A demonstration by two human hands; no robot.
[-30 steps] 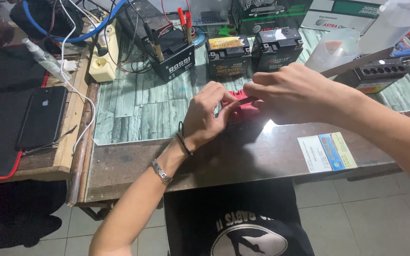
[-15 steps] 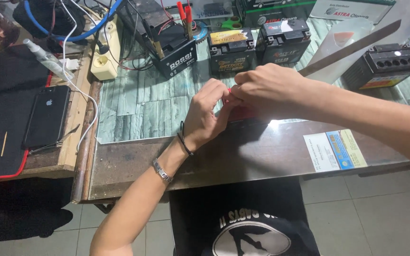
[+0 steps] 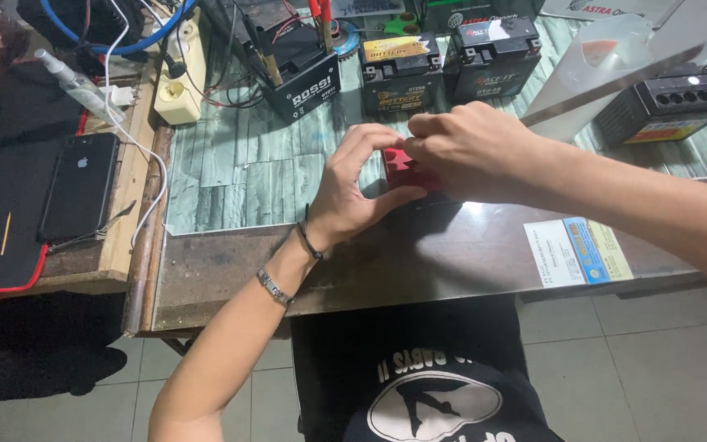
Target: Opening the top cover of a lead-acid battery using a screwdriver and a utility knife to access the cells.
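Observation:
A small red plastic block (image 3: pixel 400 167) rests on the glass-topped table (image 3: pixel 419 262), near its middle. My left hand (image 3: pixel 353 192) cups it from the left, thumb under its front edge and fingers curled over the top. My right hand (image 3: pixel 472 151) covers the block from the right, fingers closed on its upper part. Most of the block is hidden between the two hands. A bracelet and a dark band circle my left wrist.
Several small black batteries (image 3: pixel 493 57) stand at the table's far edge, one with red clamps (image 3: pixel 321 16). A black multi-cell battery (image 3: pixel 668 102) sits far right. A phone (image 3: pixel 79 196), spray bottle (image 3: pixel 75 78) and power strip (image 3: pixel 177 82) lie left. A printed card (image 3: pixel 578 250) lies front right.
The view has tilted down, so the table sits higher in frame. Both hands stay on the red block, my left fingers now arched more over its top.

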